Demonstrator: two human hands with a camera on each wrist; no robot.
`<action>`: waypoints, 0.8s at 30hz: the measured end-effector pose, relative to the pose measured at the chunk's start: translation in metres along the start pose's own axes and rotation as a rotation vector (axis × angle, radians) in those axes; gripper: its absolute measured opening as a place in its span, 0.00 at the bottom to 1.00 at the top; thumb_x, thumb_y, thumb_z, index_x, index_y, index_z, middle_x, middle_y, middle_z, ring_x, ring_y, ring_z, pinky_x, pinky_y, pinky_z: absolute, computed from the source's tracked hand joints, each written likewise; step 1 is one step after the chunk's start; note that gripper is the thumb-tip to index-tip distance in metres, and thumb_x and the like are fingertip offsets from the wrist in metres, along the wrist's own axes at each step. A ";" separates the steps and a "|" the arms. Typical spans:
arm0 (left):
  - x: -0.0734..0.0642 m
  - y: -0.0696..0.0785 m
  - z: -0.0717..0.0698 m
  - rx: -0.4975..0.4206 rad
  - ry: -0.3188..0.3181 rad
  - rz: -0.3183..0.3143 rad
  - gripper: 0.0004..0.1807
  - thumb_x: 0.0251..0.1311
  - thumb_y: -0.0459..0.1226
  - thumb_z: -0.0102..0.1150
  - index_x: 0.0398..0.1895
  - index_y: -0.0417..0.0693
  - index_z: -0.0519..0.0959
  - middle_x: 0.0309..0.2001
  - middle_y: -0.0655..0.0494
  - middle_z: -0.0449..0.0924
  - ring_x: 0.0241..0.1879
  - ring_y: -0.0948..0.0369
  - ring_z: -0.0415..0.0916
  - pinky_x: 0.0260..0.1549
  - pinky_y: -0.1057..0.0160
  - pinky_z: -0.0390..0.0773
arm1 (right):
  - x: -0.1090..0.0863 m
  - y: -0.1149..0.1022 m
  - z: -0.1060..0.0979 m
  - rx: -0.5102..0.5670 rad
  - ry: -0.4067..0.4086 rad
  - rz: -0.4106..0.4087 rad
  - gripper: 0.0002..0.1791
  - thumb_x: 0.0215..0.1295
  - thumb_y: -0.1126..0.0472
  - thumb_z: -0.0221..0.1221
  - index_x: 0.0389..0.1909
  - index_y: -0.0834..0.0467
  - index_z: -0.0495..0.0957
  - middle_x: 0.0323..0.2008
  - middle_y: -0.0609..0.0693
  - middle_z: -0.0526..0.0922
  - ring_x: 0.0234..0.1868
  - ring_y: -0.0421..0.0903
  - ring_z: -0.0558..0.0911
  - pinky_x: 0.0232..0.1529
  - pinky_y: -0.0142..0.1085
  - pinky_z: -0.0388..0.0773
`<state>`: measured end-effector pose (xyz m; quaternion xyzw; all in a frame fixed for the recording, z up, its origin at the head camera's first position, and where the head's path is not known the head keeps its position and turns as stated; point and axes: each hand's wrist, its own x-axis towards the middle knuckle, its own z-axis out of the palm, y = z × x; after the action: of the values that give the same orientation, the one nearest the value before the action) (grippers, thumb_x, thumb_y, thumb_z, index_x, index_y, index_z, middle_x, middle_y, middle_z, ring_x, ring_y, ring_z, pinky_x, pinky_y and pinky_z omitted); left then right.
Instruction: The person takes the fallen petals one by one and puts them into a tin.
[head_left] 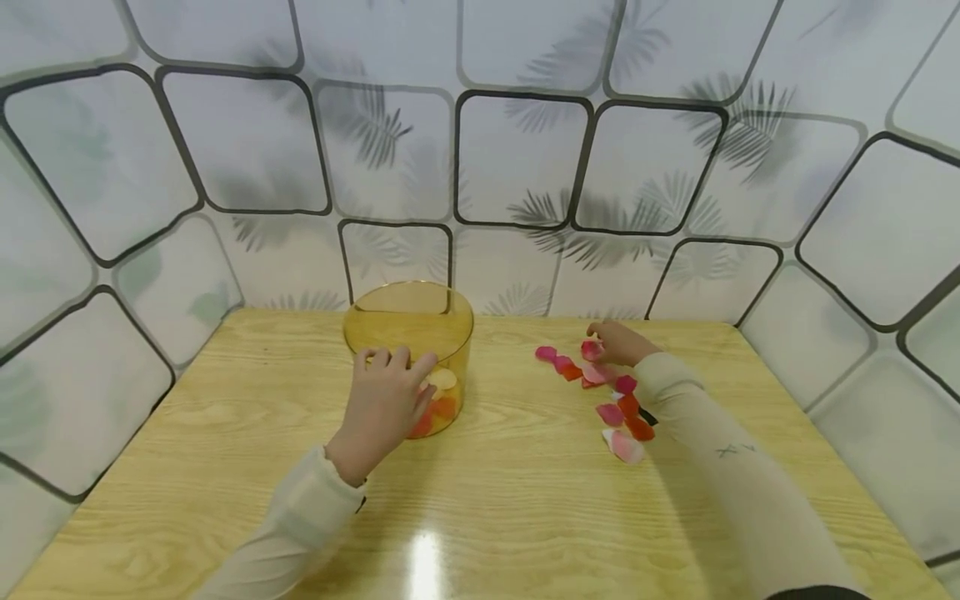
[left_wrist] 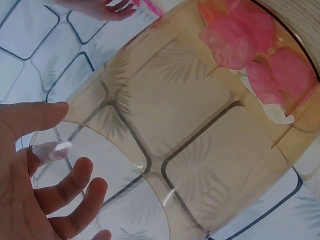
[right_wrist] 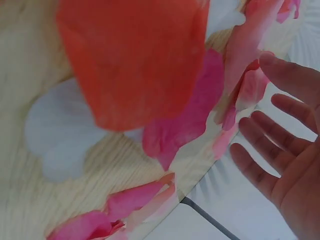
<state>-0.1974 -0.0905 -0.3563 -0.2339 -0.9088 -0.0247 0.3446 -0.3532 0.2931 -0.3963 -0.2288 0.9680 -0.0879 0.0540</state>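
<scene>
A see-through amber plastic bucket (head_left: 462,367) stands on the table with several petals (head_left: 442,408) at its bottom. My left hand (head_left: 386,404) grips its near rim, fingers hooked over the edge; in the left wrist view the thumb lies by the rim (left_wrist: 165,210) and one finger shows through the plastic. To the right, several loose petals (head_left: 611,414) in red, pink and white lie on the wood. My right hand (head_left: 622,343) reaches over their far end, its fingers apart beside a pink petal (right_wrist: 252,90). Contact with that petal cannot be made out.
The light wooden table (head_left: 495,500) carries the bucket and the petals. Behind and at the sides hangs a pale wall covering (head_left: 517,158) with dark rounded outlines and leaf shapes. A small black item (head_left: 647,416) lies among the petals near the right sleeve.
</scene>
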 end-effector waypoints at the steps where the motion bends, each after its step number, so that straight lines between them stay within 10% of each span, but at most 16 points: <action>1: 0.000 0.000 0.000 -0.001 -0.001 -0.001 0.18 0.47 0.43 0.71 0.39 0.54 0.74 0.28 0.52 0.74 0.29 0.50 0.75 0.43 0.47 0.72 | 0.001 0.001 0.001 -0.005 -0.009 0.002 0.23 0.53 0.66 0.63 0.48 0.73 0.71 0.40 0.67 0.77 0.40 0.59 0.76 0.46 0.49 0.75; 24: -0.001 0.000 0.000 0.019 0.003 0.005 0.18 0.47 0.43 0.70 0.38 0.54 0.73 0.27 0.53 0.74 0.29 0.50 0.75 0.43 0.48 0.71 | 0.009 0.006 0.002 0.011 -0.021 -0.004 0.16 0.46 0.67 0.68 0.36 0.67 0.74 0.27 0.54 0.74 0.29 0.47 0.70 0.32 0.37 0.68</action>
<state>-0.1972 -0.0909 -0.3568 -0.2329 -0.9079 -0.0154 0.3482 -0.3629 0.2939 -0.4000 -0.2311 0.9665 -0.0908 0.0652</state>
